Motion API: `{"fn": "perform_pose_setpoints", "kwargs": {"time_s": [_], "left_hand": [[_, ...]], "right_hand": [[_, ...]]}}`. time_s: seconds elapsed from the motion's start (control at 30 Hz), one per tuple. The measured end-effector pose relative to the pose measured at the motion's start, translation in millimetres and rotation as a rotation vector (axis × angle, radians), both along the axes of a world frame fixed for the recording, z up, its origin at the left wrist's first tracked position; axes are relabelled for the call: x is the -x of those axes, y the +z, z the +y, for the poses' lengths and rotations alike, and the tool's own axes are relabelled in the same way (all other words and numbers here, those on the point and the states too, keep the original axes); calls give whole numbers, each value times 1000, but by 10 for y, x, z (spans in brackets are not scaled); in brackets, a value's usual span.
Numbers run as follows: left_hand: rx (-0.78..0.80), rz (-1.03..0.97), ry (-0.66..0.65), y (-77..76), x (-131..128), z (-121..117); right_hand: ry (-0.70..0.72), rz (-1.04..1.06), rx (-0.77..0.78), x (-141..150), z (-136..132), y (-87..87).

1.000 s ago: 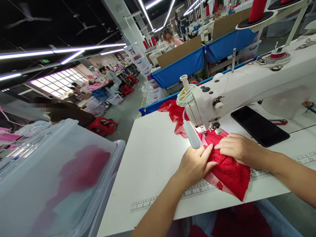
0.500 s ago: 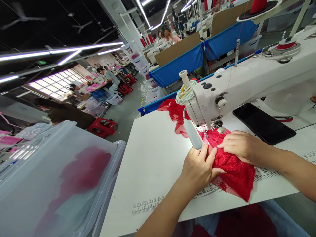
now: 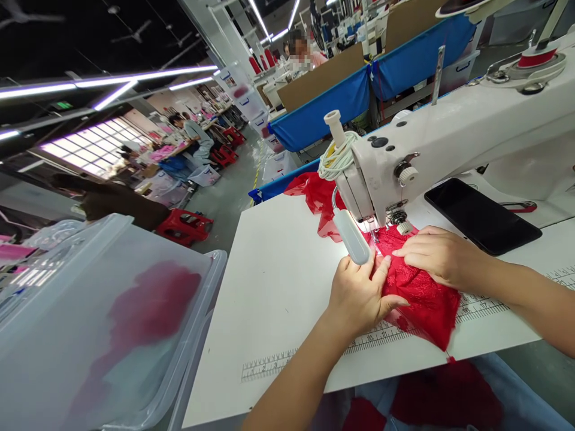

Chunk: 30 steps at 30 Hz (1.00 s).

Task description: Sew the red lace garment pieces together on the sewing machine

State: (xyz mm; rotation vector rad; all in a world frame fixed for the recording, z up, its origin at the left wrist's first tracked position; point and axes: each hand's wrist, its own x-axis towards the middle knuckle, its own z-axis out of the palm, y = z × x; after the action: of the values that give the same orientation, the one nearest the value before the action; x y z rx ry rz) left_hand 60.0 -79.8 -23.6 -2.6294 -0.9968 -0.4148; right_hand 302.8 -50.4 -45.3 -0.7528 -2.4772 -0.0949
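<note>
A piece of red lace fabric (image 3: 420,299) lies under the needle area of a white sewing machine (image 3: 431,155), its pointed end near the table's front edge. My left hand (image 3: 359,293) rests on the fabric's left side with fingers stretched forward and thumb spread. Its fingertips are beside the machine's small lamp (image 3: 353,236), close to the presser foot (image 3: 375,235). On the right side of the fabric, my right hand (image 3: 438,257) has its fingers together and curled, gripping the lace. Sheer red fabric (image 3: 317,194) lies bunched behind the needle.
A black phone (image 3: 483,215) lies on the white table (image 3: 269,287), right of the needle. Ruler markings (image 3: 269,366) run along the front. A translucent bin (image 3: 112,311) stands at the left, and red fabric (image 3: 444,395) lies below the table edge. Other people sit at machines beyond.
The view has shifted slightly. The lace has moved a little forward toward the needle, with both hands moving along with it. My left thumb now stands further out from the fingers.
</note>
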Motion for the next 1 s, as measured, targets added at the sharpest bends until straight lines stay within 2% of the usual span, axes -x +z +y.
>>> {"fn": "perform_pose_setpoints", "kwargs": {"time_s": [0.47, 0.67, 0.73, 0.87, 0.93, 1.0], "left_hand": [[56, 37, 32, -34, 41, 134], [55, 14, 43, -78, 61, 173], [40, -1, 6, -60, 58, 186], [76, -40, -148, 7, 42, 205], [113, -52, -156, 33, 33, 205], [145, -64, -111, 47, 24, 199]], "right_hand": [[-21, 7, -61, 58, 57, 62], [-14, 1, -28, 54, 52, 77], [-24, -7, -2, 48, 33, 91], [-25, -38, 19, 29, -11, 105], [-29, -45, 25, 24, -23, 101], [-33, -42, 29, 24, -27, 96]]}}
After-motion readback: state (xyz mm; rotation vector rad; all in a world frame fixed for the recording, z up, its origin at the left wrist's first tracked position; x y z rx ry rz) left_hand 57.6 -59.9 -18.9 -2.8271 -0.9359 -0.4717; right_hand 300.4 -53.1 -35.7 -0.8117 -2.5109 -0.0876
